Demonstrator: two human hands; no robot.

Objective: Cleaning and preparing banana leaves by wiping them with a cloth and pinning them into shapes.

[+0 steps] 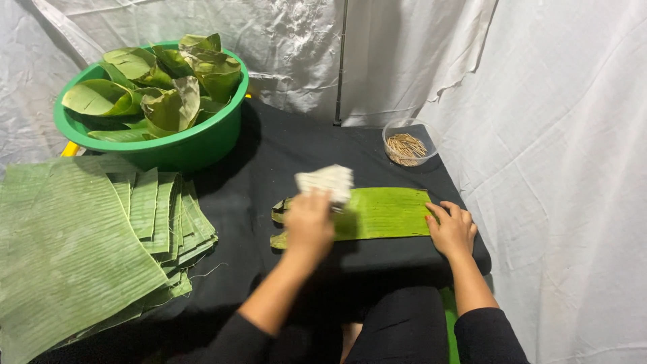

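White sheeting [552, 135] walls the space on all sides. A black cloth-covered table [263, 182] fills the middle. One stack of flat banana leaf sheets [87, 243] lies at its left, one green basin [182, 145] of folded leaves [168, 81] behind it, and one small clear bowl of thin sticks [406, 148] sits at the back right. One leaf strip [381, 212] lies in front, centre. The left hand [309, 226] clutches a white cloth [327, 182] on the strip; the right hand [451, 229] rests open, fingers flat on the strip's right end.

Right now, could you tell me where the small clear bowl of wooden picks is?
The clear bowl sits at the far right of the black table, just beyond the flat leaf strip that the right hand steadies.
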